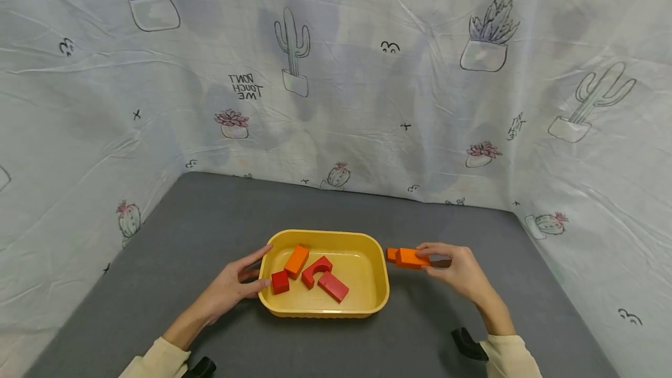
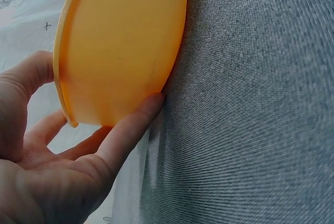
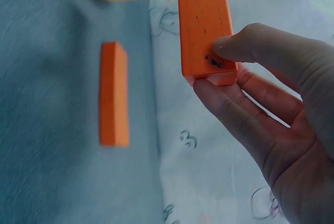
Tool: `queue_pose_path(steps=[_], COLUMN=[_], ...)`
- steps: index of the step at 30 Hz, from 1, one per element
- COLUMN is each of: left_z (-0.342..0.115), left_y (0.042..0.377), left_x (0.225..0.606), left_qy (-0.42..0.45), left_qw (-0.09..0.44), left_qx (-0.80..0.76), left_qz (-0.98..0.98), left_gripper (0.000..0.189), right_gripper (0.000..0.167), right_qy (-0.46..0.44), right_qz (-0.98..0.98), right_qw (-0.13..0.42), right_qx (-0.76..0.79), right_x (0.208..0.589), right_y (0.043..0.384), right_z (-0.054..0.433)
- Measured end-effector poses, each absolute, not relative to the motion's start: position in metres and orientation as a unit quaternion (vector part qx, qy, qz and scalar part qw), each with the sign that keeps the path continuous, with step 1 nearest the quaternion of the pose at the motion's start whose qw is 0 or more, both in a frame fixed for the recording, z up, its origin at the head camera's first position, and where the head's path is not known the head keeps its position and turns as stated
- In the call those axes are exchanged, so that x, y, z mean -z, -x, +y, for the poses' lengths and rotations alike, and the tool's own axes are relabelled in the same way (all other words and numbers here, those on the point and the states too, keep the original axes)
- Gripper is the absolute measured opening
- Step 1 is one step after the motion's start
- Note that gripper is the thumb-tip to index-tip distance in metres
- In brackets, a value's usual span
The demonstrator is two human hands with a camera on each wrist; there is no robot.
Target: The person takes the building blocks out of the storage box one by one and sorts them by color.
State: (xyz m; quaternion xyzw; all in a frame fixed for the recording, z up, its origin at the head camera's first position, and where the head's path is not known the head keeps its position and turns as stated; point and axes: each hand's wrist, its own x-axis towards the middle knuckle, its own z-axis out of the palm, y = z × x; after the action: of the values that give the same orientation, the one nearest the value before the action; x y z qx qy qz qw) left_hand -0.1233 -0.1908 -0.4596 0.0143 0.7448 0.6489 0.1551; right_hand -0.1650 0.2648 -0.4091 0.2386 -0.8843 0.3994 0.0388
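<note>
A yellow plastic bin [image 1: 375,284] sits on the grey surface. Inside it lie a red cube [image 1: 280,282], an orange block [image 1: 296,261], a red arch block [image 1: 317,271] and a red rectangular block [image 1: 333,286]. My left hand [image 1: 233,284] grips the bin's left end, one digit at the rim and another low against the outer wall [image 2: 120,46]. To the right of the bin, my right hand [image 1: 454,267] pinches an orange rectangular block [image 3: 204,28] between thumb and fingers, raised off the surface. Below it, a longer orange block [image 3: 114,93] lies on the surface, partly hidden in the head view.
The grey surface [image 1: 252,203] is bordered by a white cloth [image 1: 346,104] printed with cactus drawings, at the back and both sides. Black bands [image 1: 469,344] show near both sleeves.
</note>
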Motion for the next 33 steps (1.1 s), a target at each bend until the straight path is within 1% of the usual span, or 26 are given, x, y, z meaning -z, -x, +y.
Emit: queue_pose_path(steps=[6,12,20,25,33], left_z=[-0.191,-0.192,-0.193,-0.195,-0.196], left_y=[0.124,0.124,0.123,0.123,0.122], left_x=[0.46,0.462,0.461,0.461,0.467], left_qy=[-0.016,-0.029,-0.027,-0.035,-0.05], left_qw=[0.156,0.157,0.157,0.157,0.167], left_qx=[-0.648,-0.649,-0.652,-0.653,-0.673], left_qz=[0.745,0.744,0.741,0.74,0.719], left_gripper=[0.075,0.076,0.076,0.076,0.077], right_gripper=[0.03,0.033,0.033,0.032,0.029], right_qy=[-0.223,-0.199,-0.202,-0.187,-0.155], right_qz=[-0.898,-0.91,-0.921,-0.929,-0.936], right_qw=[0.051,0.041,0.039,0.04,0.011], right_qx=[-0.376,-0.362,-0.331,-0.317,-0.315], right_x=[0.422,0.431,0.436,0.436,0.442], right_y=[0.172,0.177,0.185,0.191,0.19], right_z=[0.284,0.299,0.312,0.322,0.334])
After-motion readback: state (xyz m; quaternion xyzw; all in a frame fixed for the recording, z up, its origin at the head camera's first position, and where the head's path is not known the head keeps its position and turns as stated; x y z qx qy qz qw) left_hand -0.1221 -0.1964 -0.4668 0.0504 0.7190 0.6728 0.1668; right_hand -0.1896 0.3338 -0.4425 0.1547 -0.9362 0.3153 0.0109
